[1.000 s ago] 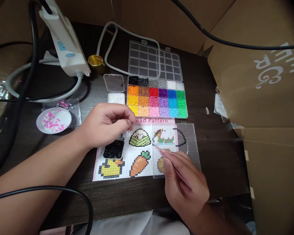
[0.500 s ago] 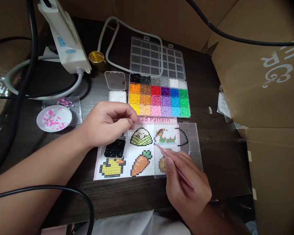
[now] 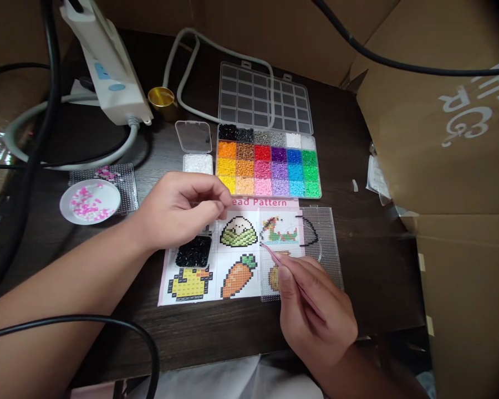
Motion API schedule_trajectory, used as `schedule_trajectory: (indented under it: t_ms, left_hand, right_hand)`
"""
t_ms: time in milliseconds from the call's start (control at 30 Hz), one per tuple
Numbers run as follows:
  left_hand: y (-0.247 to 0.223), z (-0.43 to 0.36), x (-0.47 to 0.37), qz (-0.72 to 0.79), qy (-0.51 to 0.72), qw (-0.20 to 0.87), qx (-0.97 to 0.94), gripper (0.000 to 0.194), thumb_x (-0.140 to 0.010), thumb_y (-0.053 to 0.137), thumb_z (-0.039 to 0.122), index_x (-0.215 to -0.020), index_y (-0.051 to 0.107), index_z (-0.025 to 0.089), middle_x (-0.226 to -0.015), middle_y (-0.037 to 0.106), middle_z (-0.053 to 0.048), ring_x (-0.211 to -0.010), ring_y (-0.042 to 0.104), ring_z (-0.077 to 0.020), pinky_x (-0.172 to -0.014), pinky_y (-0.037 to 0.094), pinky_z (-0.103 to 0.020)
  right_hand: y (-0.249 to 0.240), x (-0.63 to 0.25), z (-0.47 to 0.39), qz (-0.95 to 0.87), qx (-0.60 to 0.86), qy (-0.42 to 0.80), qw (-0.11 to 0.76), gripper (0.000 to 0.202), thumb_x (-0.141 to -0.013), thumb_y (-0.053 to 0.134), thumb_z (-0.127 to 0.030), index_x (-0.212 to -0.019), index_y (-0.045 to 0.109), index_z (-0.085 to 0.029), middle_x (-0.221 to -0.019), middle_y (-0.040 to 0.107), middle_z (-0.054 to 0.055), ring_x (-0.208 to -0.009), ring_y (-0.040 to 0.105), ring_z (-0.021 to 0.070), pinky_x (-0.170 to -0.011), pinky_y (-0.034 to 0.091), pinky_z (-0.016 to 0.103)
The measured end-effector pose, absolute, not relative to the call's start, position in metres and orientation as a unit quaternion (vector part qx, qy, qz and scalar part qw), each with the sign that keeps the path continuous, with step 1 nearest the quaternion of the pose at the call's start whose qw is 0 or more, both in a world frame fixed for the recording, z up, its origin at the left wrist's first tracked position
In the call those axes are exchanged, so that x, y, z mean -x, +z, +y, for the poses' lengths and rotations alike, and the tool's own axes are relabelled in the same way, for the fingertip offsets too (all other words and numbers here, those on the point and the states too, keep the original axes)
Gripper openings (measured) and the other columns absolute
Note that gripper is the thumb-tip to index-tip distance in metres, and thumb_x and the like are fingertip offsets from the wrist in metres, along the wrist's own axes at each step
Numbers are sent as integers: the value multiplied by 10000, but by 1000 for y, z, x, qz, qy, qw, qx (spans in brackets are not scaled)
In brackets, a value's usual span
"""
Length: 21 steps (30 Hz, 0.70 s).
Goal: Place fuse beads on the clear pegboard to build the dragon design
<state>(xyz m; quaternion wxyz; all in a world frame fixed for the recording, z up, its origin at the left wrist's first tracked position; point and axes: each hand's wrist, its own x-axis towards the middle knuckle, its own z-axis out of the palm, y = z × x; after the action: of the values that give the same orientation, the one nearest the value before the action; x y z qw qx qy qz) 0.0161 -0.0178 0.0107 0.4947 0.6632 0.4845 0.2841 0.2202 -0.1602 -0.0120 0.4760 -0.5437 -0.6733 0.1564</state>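
My right hand grips pink tweezers, their tips down at the left edge of a clear pegboard. Black beads form a curved line on that board, and a few more dark beads sit by the tweezer tips. Whether the tips pinch a bead is too small to tell. The board lies over the right part of a printed bead pattern sheet. My left hand, loosely closed with nothing visible in it, hovers or rests over the sheet's upper left, just above a small box of black beads.
Behind the sheet stands an open sorting box of coloured beads. Beside it is a small box of white beads. A white dish of pink beads, a gold cup and a power strip are at left. Cardboard walls enclose the table.
The view has shifted very slightly. My right hand and the tweezers hold nearly the same place at the board's left edge; my left hand stays put.
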Motion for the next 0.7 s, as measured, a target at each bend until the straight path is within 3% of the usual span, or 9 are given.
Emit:
schedule_trajectory:
  t_ms: [200,367,533,700]
  left_hand:
    - [8,-18,-15,475,298,499,-661,74,-695,632,205,-681,699,232,-638,719,0,-615,682,-172,-586,525,-252]
    - [10,-19,-14,459,304,494,-673,91,-740,614,140,-716,695,174,-646,720,2,-607,666,-130,-585,510,-211]
    - [12,-19,-14,472,308,492,-664,87,-719,629,141,-733,712,162,-642,728,-1,-574,648,-112,-540,489,-187]
    - [11,-17,-15,486,303,469,-672,73,-721,643,172,-711,715,164,-631,729,-6,-561,647,-120,-528,488,-187]
  right_hand:
    - [-5,-223,-163,-678,551,144,464,396,-848,644,42,-1179,720,-161,-1004,789,92,-883,751,195,-791,643,358]
    - [-3,-243,-172,-664,585,130,446,429,-852,652,24,-1215,725,-192,-1081,783,80,-940,749,197,-813,643,356]
    - [-12,-262,-177,-641,606,66,467,422,-846,666,4,-1185,749,-234,-1026,796,59,-871,760,211,-758,654,378]
    - [-16,-266,-177,-648,610,83,449,379,-871,641,-7,-1165,751,-219,-1005,798,64,-876,756,199,-764,647,366]
